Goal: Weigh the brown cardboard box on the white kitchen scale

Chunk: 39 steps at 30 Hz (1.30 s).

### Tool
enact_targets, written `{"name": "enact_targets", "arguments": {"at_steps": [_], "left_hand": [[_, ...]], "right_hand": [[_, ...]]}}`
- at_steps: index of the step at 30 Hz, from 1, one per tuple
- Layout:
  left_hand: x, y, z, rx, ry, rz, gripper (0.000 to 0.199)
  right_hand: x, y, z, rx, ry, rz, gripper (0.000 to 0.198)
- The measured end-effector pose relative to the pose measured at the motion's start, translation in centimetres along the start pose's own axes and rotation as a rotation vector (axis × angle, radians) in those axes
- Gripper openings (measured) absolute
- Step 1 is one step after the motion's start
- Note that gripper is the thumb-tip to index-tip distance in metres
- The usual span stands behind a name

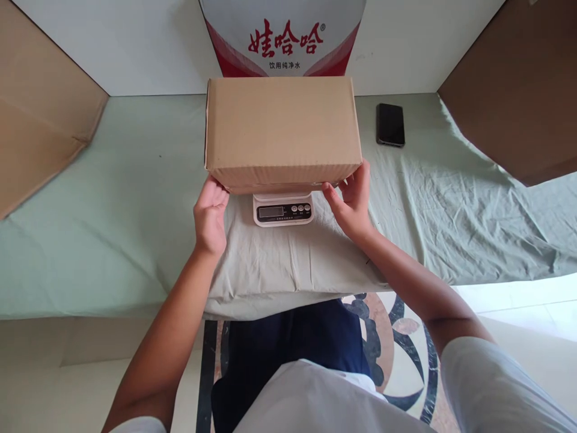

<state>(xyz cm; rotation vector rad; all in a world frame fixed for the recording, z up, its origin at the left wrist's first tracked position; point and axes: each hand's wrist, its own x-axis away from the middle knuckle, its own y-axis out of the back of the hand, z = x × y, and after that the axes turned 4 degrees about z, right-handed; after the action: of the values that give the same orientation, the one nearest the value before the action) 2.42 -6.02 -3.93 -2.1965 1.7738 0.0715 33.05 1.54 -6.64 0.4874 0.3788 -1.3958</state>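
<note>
"One cardboard box [283,123]: how is it held?"

"By its near end. The left hand [211,213] is half curled, fingers tucked against the lower left corner, thumb out of sight. The right hand [352,204] is partly closed about the opposite corner, thumb along the bottom edge. Between them the box sits over a digital scale [283,221], hiding most of it; the display [271,211] pokes out in front."

"Is it actually resting there?"

"I can't tell; the contact is hidden."

"What could go wrong?"

"The box is much wider than the scale, so if it's off centre and let go, I'd expect it to tip sideways. With both hands on the near end, a heavy far end could dip. A sideways shove might drag the scale over the wrinkled, cloth-covered desk [112,240], and fingers underneath could get pinched."

"Anything in the way?"

"Behind the box stands a white-and-red carton [288,36]. Whether they touch I can't say, but it would limit pushing back. A black phone [390,125] lies to the right, apart from the box, where a wide swing might catch it. The left brown carton [49,102] and right brown carton [509,90] are well apart from the hands."
</note>
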Motion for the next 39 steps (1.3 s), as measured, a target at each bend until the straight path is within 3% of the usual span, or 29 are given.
{"name": "enact_targets", "arguments": {"at_steps": [9,32,39], "left_hand": [[0.12,-0.19,-0.2,-0.118,0.043,0.023,0.062],[0.07,-0.06,-0.07,-0.135,0.036,0.049,0.078],[0.1,-0.51,-0.22,-0.119,0.071,-0.006,0.081]], "right_hand": [[0.11,0.22,0.06,0.003,-0.011,-0.003,0.08],[-0.31,0.5,-0.26,0.002,-0.09,0.064,0.082],[-0.61,0.3,-0.28,-0.035,-0.099,0.041,0.085]]}}
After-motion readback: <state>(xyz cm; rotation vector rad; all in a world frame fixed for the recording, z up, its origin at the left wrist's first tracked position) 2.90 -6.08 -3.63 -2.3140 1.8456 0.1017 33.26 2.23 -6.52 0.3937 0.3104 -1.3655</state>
